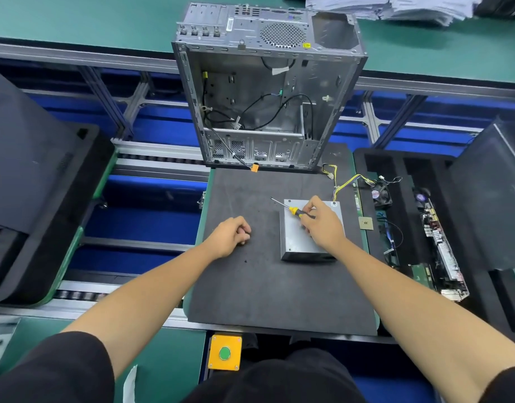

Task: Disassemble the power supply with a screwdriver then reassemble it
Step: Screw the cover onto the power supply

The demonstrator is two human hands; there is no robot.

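A grey metal power supply box (294,239) lies flat on the black foam mat (265,286), its yellow and black cables (349,181) running off to the far right. My right hand (323,222) rests over the box and grips a screwdriver (291,209) with a yellow and black handle, its shaft pointing up and left past the box's far left corner. My left hand (230,235) sits on the mat to the left of the box, fingers curled with the fingertips down on the foam; whether they pinch something small is hidden.
An open, empty computer case (265,97) stands at the mat's far edge. A black foam tray (419,228) on the right holds a small fan, circuit boards and a chip. Dark foam pieces lie left. A yellow button box (224,353) sits near me.
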